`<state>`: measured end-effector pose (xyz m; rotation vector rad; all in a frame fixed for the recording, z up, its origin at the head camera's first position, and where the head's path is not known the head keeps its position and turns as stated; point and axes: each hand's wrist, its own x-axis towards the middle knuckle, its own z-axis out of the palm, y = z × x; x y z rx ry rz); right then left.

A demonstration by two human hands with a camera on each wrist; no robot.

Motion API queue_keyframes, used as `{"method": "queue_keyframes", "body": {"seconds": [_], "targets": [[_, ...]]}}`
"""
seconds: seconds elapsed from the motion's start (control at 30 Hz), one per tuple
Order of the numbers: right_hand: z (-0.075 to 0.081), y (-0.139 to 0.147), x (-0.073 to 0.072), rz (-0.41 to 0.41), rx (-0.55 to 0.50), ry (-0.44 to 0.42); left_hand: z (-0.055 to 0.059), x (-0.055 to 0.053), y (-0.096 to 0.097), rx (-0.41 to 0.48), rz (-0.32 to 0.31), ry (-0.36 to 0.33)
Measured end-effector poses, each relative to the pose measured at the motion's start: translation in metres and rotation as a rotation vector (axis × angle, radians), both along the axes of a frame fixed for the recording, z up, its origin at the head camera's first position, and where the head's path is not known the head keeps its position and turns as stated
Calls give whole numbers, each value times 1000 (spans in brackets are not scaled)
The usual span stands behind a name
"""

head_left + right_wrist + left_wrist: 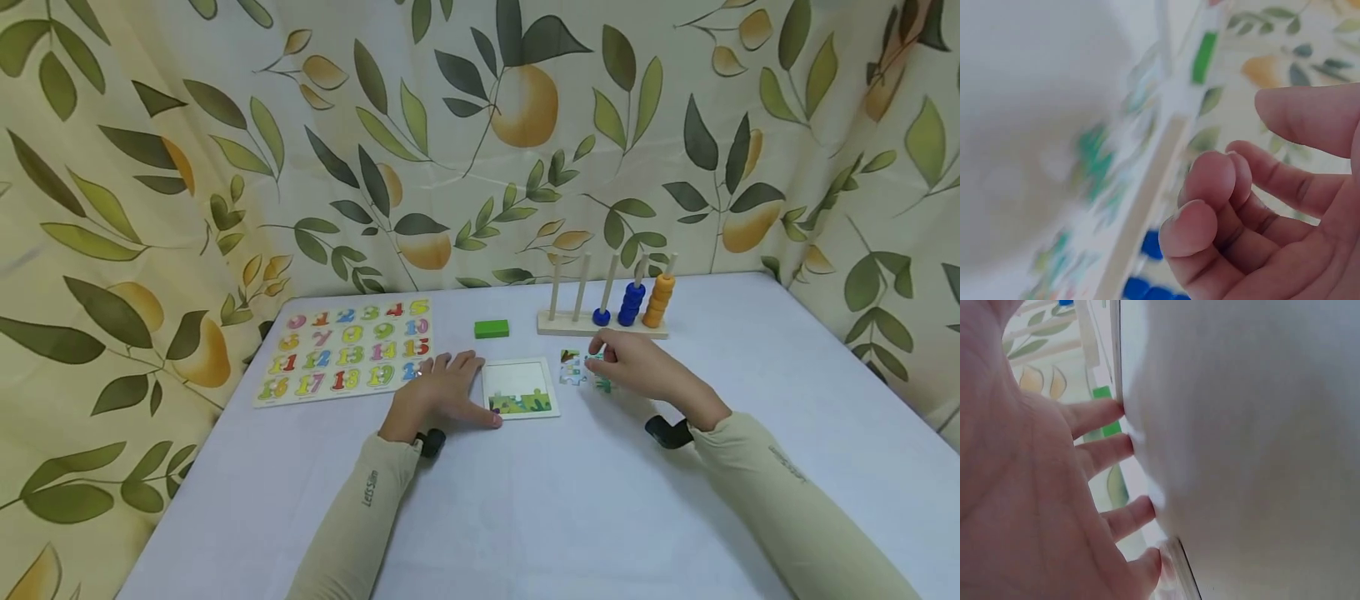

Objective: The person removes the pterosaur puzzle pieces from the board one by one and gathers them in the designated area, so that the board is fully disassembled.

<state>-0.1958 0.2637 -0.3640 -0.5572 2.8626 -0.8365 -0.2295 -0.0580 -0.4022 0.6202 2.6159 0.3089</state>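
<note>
A small white puzzle tray (520, 362) lies on the table, its bottom strip filled with green picture pieces (521, 402). My left hand (442, 389) rests palm down at the tray's left side, fingers spread; index finger and thumb reach its left corners. In the left wrist view the little finger is at the edge of the number board (1179, 569). To the right of the tray lie loose jigsaw pieces (572, 367). Just over them hovers my right hand (637, 364), partly hiding them. Its fingers are loosely bent, the thumb stands apart, and nothing is between them in the right wrist view.
The number board (348, 346) lies at the left with rows of colourful numerals. A green block (491, 329) sits behind the tray. At the back right stands a wooden peg rack (562, 325) with blue beads (631, 305) and orange beads (659, 302). A patterned curtain hangs behind the table.
</note>
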Motion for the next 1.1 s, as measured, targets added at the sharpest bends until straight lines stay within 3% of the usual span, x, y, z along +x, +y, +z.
{"method": "queue_keyframes", "body": {"seconds": [0.17,0.33,0.47,0.77,1.1], "targets": [[10,-32,1,68,-63,5,1,-4,-6,4,-27,-19],[10,-58,-3,149,-87,6,4,-2,-7,10,-17,-19],[5,-73,-7,196,-90,26,4,-2,-6,11,-8,-9],[-11,-95,-11,235,-85,-18,7,0,-6,9,-3,-5],[-27,-104,-13,285,-84,-74,2,-4,-5,2,-16,4]]}}
